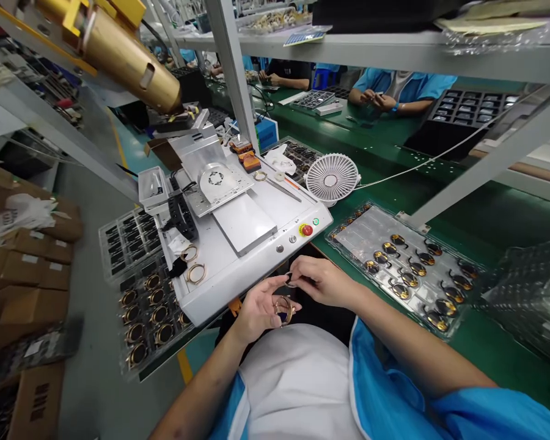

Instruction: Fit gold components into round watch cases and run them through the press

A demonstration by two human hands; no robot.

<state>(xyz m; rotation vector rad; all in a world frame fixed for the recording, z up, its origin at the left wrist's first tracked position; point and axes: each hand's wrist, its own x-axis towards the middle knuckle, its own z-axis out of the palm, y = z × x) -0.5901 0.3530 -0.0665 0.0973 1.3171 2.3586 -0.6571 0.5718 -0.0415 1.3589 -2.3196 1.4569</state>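
Note:
My left hand [260, 310] is palm up, thumb and fingers closed around a gold-coloured watch case ring [283, 310]. Close above it, my right hand [319, 278] pinches a small dark round piece with a thin bright rim [289, 280], whose exact kind I cannot make out. The left fingertips reach up to that piece and seem to touch it. Two more gold rings [195, 273] lie at the left end of the white machine [247, 269]. A flat metal plate with a round fixture [216, 180] is mounted on the machine.
A clear tray [371, 229] of dark round parts with gold flex stands on the right. Another tray [162, 287] on the left holds gold watch cases. A white fan [330, 178], tweezers [283, 189] and a red stop button [306, 230] are nearby. Co-workers [396, 91] sit opposite.

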